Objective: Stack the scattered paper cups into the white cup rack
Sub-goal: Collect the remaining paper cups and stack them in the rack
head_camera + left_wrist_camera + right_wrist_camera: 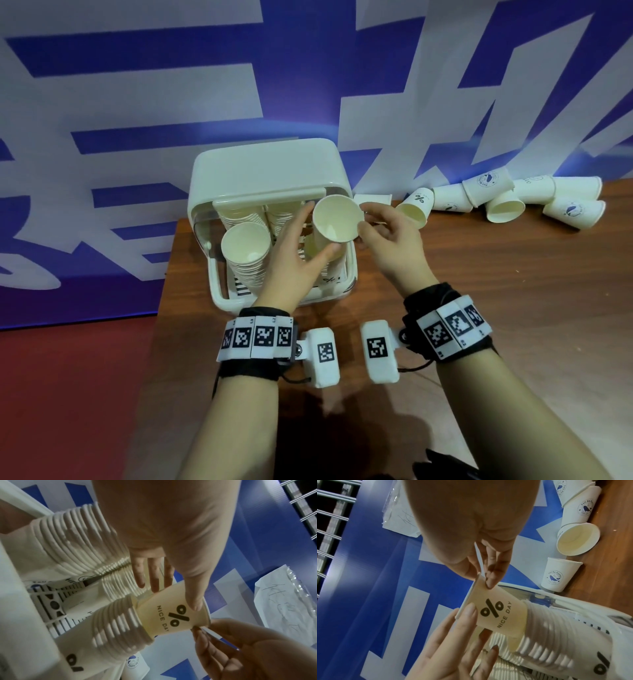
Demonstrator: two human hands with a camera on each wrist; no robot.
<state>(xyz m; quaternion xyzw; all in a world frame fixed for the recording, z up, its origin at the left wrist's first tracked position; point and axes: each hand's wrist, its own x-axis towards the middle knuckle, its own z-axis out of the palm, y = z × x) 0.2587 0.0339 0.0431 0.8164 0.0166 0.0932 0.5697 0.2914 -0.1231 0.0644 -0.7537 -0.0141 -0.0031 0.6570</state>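
A paper cup [337, 219] is held between both hands right above the white cup rack [270, 178], at the rack's right side. From the head view only its open mouth and pale inside are seen, so the print is hidden there. The wrist views fill that in: a black percent sign and "NICE DAY" are printed on the cup's side, and its bottom is already tucked partway into the top of a stack of cups [118, 630] lying tilted in the rack.

The left hand [291, 253] is kept fairly flat, the thumb laid on the cup's side near the rim and the other fingers stretched out straight behind it, so the grip is spread rather than curled. The right hand [390, 240] has the rim pinched between thumb and fingertips, which is shown best in the right wrist view; from the head view that pinch is mostly blocked by the cup.

A second stack [245, 246] is seen in the rack's left side from above, mouth up and leaning. More stacked rims behind it are only made out properly in the left wrist view.

Loose cups [507, 202] are scattered on their sides along the back right of the wooden worktop [513, 291], well apart from the rack. A blue whale logo on some of them is readable only in the right wrist view.
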